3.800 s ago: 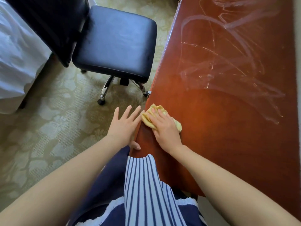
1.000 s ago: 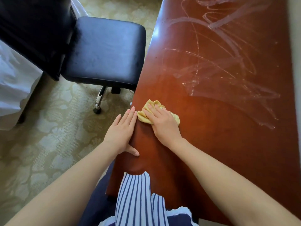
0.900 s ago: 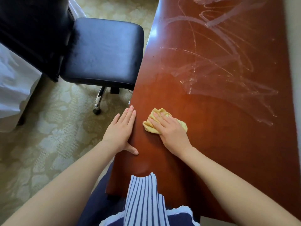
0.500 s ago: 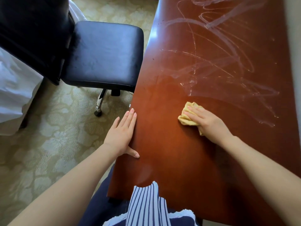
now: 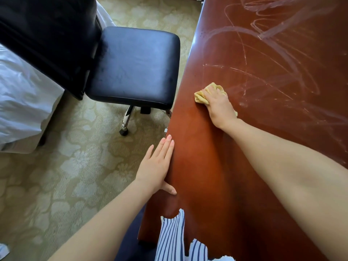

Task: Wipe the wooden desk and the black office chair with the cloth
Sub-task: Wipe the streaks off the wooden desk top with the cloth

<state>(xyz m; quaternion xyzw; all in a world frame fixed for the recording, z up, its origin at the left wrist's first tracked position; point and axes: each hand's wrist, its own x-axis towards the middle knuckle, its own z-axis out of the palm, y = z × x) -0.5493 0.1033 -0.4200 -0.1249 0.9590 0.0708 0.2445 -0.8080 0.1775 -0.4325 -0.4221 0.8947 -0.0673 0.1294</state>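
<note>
Pressing down from above, the right hand (image 5: 219, 107) is gripping a bunched yellow cloth (image 5: 201, 96), its fingers bent over the wad and holding it against the top of the wooden desk (image 5: 199, 159). Cloth is poking out ahead of the fingertips and to their left, and a small corner is showing behind the heel of the hand on its right. The wad is sitting near the desk's left edge, not quite at it.

Beyond the grip and to its right, pale wipe streaks (image 5: 273, 72) are looping across the red-brown surface.

Nearer the person and to the left of the grip, the left hand (image 5: 157, 166) is lying open, holding nothing. Its straight fingers are lying together along the desk's left edge and its thumb is resting on the desktop.

Left of the grip, off the desk, the black office chair (image 5: 135, 66) is standing on the patterned carpet (image 5: 66, 166). Its padded seat is sitting close beside the desk edge, and its tall backrest is rising on the far side from the grip. One chrome leg (image 5: 127, 116) is reaching down from under the seat to a black caster (image 5: 123, 132).

Farther left, past the backrest, white bedding (image 5: 20, 95) is hanging toward the floor. Close to the person's body, a blue-and-white striped garment (image 5: 172, 240) is overlapping the desk's near end.
</note>
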